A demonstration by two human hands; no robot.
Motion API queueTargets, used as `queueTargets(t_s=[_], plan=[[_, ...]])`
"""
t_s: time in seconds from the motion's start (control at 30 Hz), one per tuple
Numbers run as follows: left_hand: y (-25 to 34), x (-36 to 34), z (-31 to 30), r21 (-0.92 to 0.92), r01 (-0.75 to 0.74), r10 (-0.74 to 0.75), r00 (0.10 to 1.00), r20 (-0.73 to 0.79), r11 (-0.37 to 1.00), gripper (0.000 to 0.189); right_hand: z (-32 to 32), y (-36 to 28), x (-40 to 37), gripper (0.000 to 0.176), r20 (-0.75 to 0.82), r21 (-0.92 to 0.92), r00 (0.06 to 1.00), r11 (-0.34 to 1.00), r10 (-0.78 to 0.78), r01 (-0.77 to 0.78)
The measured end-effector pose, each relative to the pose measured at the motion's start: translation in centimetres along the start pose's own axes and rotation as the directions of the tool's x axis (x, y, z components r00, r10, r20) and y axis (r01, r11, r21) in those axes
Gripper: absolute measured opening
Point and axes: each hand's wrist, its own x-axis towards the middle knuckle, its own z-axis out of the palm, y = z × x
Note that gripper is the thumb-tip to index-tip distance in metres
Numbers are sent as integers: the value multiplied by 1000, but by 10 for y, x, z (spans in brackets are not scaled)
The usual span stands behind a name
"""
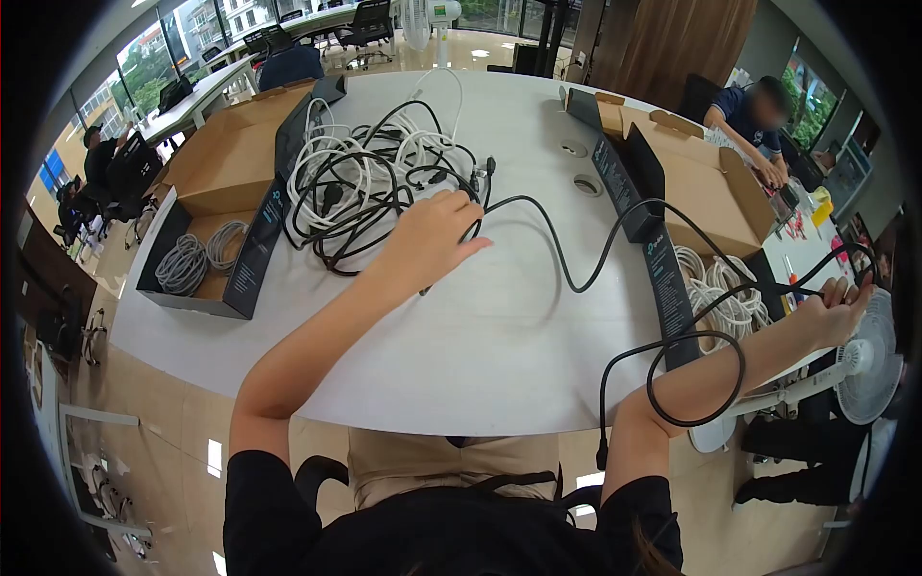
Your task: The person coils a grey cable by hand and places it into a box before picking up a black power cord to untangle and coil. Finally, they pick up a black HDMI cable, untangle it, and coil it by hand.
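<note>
A tangled heap of black and white cables lies on the white table. At its right edge is my left hand, fingers curled over black cable near some plugs. Out to the far right, my right hand is raised beyond the right box, closed on a black cable. That cable runs from the heap across the table to my right hand, and a loop of it hangs in front of my right forearm, with a plug dangling past the table's front edge.
An open box at the left holds coiled grey cables. Another open box at the right holds white cables. A white fan stands at the right. A person sits at the back right.
</note>
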Motion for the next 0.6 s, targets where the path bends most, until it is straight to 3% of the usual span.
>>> queueTargets(t_s=[0.07, 0.17, 0.27, 0.37, 0.47, 0.57, 0.6], plan=[[-12, 9, 36, 157, 52, -59, 997, 42, 986, 33, -3, -4, 2, 24, 12, 9, 1000, 1000, -15, 15], [-28, 24, 69, 488, -18, -34, 995, 98, 873, 37, -3, -11, 0, 25, 30, 27, 999, 999, -32, 32], [-33, 40, 81, 561, -98, 54, 994, 96, 822, 33, -3, -16, -1, 25, 46, 41, 998, 999, -33, 31], [-37, 45, 86, 374, -28, -84, 956, 280, 927, 28, 0, -18, -4, 25, 64, 54, 997, 998, -37, 33], [-49, 48, 84, 125, -10, -8, 990, 143, 992, 23, 5, -20, -8, 25, 49, 48, 998, 998, -31, 28], [-57, 63, 72, -278, 220, -187, 972, 142, 935, 21, -2, -17, 0, 24, 95, 88, 995, 996, -24, 16], [-58, 67, 67, -413, 208, -181, 978, 105, 886, 22, 2, -18, -6, 25, 64, 75, 997, 997, -37, 32]])
